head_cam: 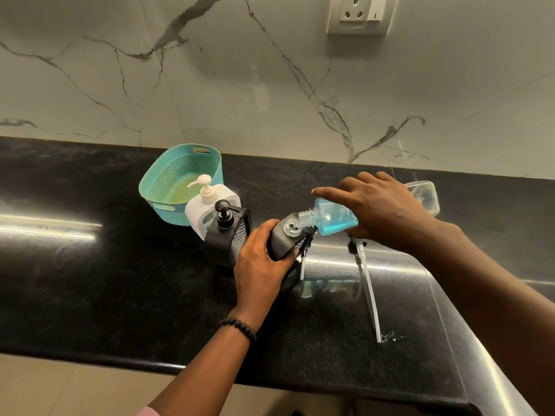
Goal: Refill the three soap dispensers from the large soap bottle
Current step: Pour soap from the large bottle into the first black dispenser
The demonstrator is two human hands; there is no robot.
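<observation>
My right hand (380, 208) grips the large clear soap bottle (332, 217), tipped on its side with blue soap inside. Its threaded neck touches the open mouth of a black dispenser (285, 240). My left hand (259, 259) wraps around that black dispenser and tilts it toward the bottle. A second black dispenser (226, 232) with its pump on stands just left. Behind it is a white dispenser (207, 205) with a cream pump.
A teal perforated basket (168, 181) sits behind the dispensers. Two removed pump tubes lie on the black counter: a short one (303, 265) and a long one (369, 292). A marble wall with a socket (360, 13) rises behind.
</observation>
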